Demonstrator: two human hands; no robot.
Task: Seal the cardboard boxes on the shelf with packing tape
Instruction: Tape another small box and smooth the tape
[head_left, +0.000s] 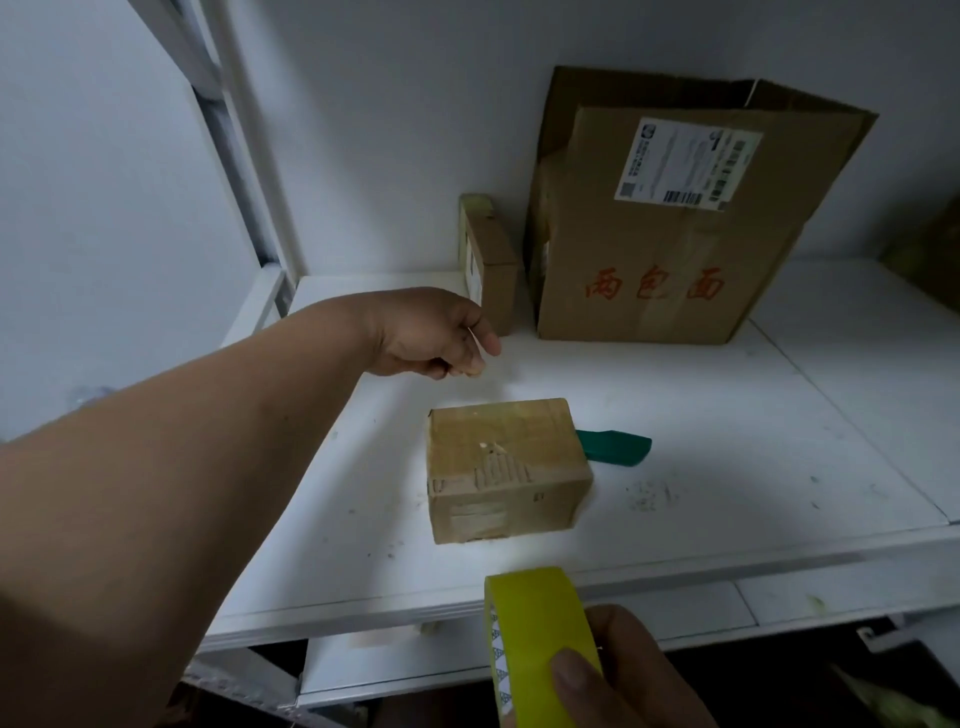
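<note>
A small cardboard box (506, 467), wrapped in clear tape, lies in the middle of the white shelf (727, 493). My left hand (434, 335) hovers over the shelf behind and left of that box, fingers loosely curled downward and holding nothing. My right hand (639, 675) grips a yellow roll of packing tape (535, 639) at the bottom of the view, in front of the shelf's edge. A large cardboard box (670, 249) with a shipping label and red characters leans against the back wall. A thin small box (485, 260) stands upright to its left.
A green-handled tool (615, 448) lies on the shelf, partly hidden behind the small box on its right. A white upright post (244, 171) bounds the shelf on the left. Another brown object (935, 249) shows at the right edge. A lower shelf level (675, 608) sits beneath.
</note>
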